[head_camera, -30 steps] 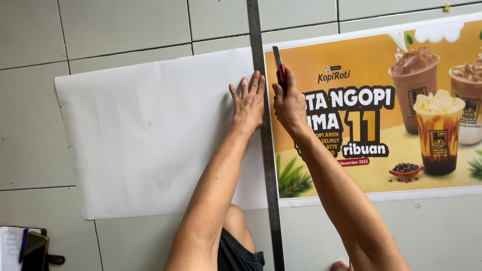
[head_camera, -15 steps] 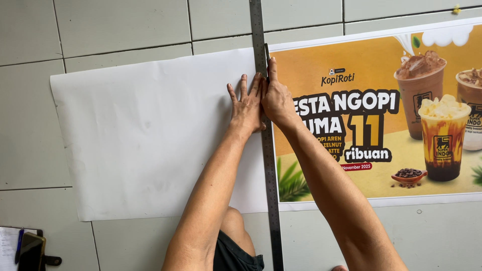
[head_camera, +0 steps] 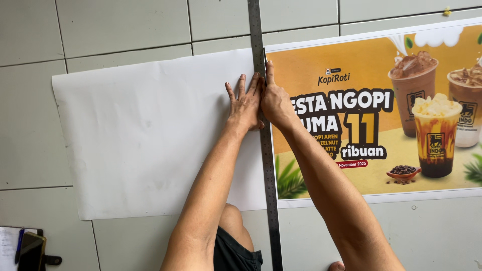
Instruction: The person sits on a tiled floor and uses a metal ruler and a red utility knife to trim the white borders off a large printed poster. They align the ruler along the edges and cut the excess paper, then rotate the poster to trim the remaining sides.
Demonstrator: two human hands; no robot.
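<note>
One long metal ruler (head_camera: 264, 150), laid from 12 to 6 o'clock across the tiled floor (head_camera: 120, 25). One blank white sheet (head_camera: 150, 135) at 9 o'clock of it, one printed orange poster (head_camera: 381, 65) at 3 o'clock, three iced drink cups pictured there. Two hands at centre, touching side by side. Left hand (head_camera: 245, 105) flat, fingers spread wide, pressing the white sheet just beside the ruler's edge, holding nothing. Right hand (head_camera: 275, 100) curled narrow around one thin dark blade (head_camera: 265, 54), tip poking toward 12 o'clock, against the ruler's right edge. At 7 o'clock, one phone (head_camera: 30, 251), one blue pen (head_camera: 19, 245), one clipboard (head_camera: 7, 246) partly out of view.
</note>
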